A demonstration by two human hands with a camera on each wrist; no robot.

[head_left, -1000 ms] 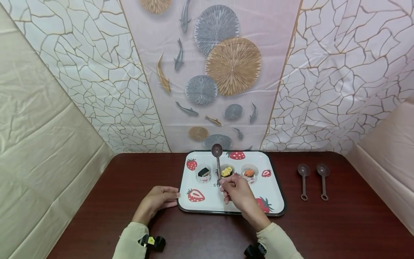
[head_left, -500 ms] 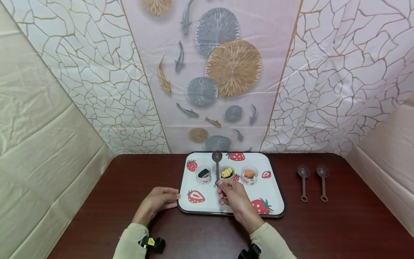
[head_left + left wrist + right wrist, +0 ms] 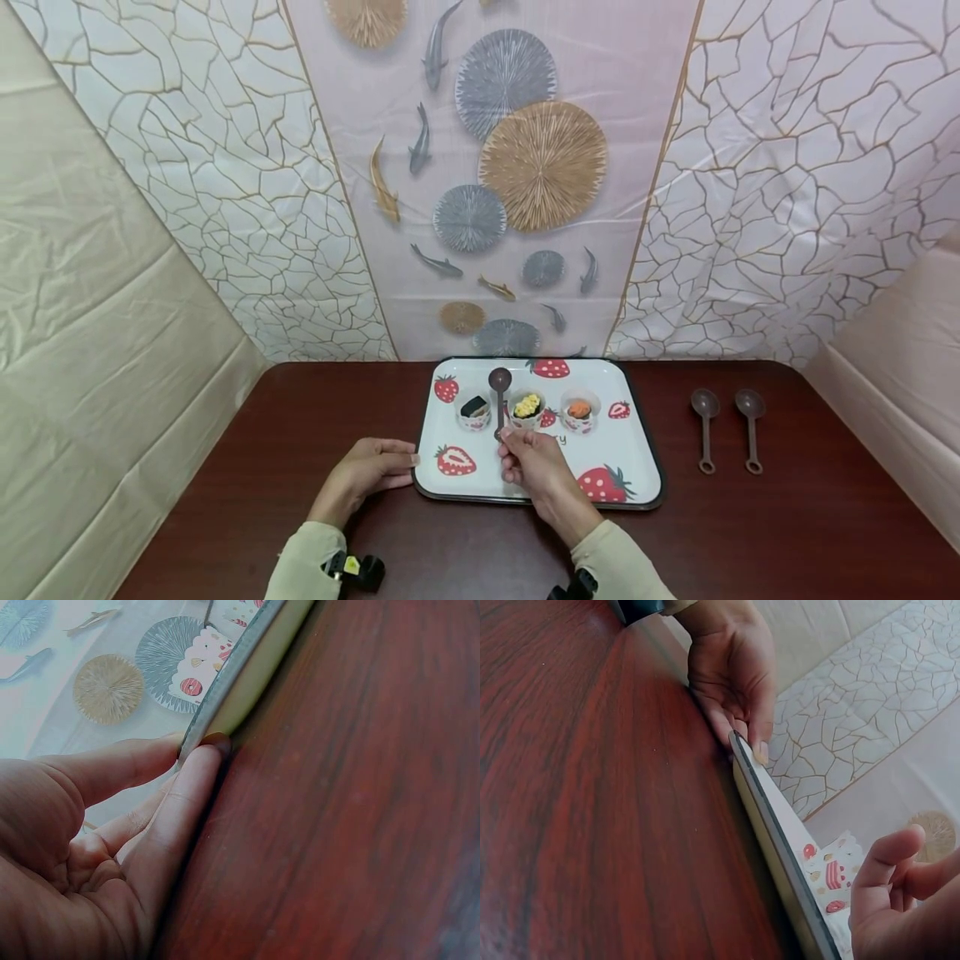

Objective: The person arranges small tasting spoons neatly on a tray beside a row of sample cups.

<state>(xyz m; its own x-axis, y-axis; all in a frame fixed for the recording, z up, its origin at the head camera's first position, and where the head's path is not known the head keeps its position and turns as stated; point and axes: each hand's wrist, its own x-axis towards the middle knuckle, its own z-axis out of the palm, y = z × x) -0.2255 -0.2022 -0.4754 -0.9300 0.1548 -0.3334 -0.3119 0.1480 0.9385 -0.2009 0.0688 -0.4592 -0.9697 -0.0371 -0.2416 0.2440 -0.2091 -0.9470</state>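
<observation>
My left hand (image 3: 363, 477) pinches the left rim of a white strawberry-printed tray (image 3: 628, 454); in the left wrist view the thumb (image 3: 127, 766) lies on top and a finger goes under the edge. My right hand (image 3: 542, 471) pinches the handle end of a dark brown spoon (image 3: 500, 400), bowl pointing away. The spoon overlaps the tray between two paper cups. The left cup (image 3: 475, 423) holds a black-topped sushi piece, the middle cup (image 3: 527, 422) one with yellow topping. In the right cup (image 3: 581, 426) sits an orange-topped piece. In the right wrist view the spoon is hidden.
Two more brown spoons, one on the left (image 3: 706, 427) and one on the right (image 3: 752, 429), lie side by side on the dark red wooden table (image 3: 817, 500), right of the tray. A patterned cloth backdrop (image 3: 420, 317) stands behind the table's far edge.
My right hand has moved slightly left and toward me with the spoon, whose bowl has come down from the tray's far edge. The left hand stays at the rim. The view has tilted slightly.
</observation>
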